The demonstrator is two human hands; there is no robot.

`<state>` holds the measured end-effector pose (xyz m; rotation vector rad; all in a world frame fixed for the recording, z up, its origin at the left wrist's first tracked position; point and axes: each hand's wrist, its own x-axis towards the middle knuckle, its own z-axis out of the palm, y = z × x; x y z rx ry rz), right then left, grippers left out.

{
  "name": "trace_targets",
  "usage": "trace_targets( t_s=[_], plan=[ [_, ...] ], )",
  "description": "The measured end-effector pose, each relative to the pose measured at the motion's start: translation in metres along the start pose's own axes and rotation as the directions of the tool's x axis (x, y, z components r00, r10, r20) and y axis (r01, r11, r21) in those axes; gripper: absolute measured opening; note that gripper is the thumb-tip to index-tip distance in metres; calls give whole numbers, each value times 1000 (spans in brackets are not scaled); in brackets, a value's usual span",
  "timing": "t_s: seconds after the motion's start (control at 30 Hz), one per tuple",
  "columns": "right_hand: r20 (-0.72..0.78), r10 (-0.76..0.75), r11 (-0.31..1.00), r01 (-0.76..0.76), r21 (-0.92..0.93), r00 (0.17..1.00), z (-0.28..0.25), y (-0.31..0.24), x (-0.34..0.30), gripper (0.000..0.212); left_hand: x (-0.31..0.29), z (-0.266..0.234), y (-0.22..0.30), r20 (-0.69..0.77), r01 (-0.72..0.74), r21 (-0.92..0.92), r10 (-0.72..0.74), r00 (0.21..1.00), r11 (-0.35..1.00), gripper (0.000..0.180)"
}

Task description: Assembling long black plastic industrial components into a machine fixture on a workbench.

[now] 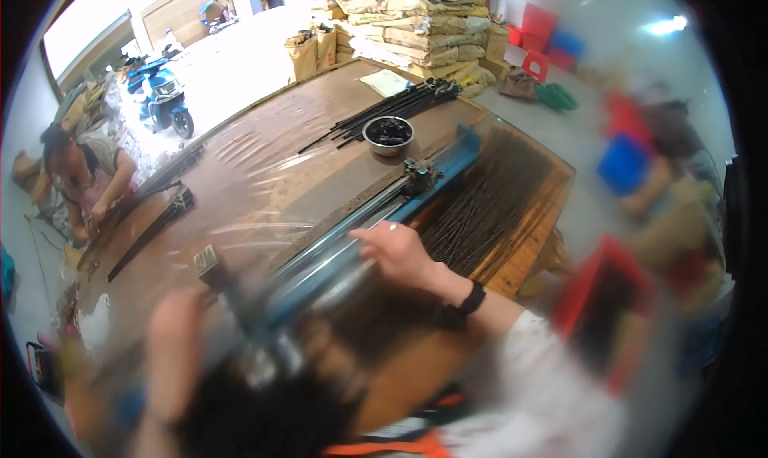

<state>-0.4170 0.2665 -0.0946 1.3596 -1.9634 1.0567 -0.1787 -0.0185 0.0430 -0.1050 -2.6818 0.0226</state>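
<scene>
A long blue metal rail fixture [336, 262] runs slantwise across the table in front of me. My right hand [396, 254], with a black band on its wrist, is over the rail's near middle. Its fingers are curled with the fingertips together at the rail; whatever they pinch is too small to tell. At lower left, my left hand [176, 338] is smeared by motion beside a dark lever-like part [216, 274] at the rail's near end. A metal clamp block [420, 176] sits toward the far end. Many thin dark rods [472, 210] lie right of the rail.
A metal bowl [389, 148] of small black parts and a bundle of black rods [392, 110] lie farther back on the table [256, 154]. At left, another person [92, 174] handles dark strips. Stacked sacks [424, 34] stand behind; a red bin [596, 290] is at right.
</scene>
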Motion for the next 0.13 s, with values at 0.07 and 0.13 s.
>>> trace_targets(
  t_s=[0.07, 0.13],
  plan=[
    [104, 134, 990, -137, 22, 985, 17, 18, -14, 28, -22, -20, -27, -99, 324, -42, -327, 940, 945, 16],
    [179, 183, 978, -197, 63, 967, 31, 8, -10, 27, -51, -34, -66, -90, 356, 168, -346, 934, 919, 25]
  ],
)
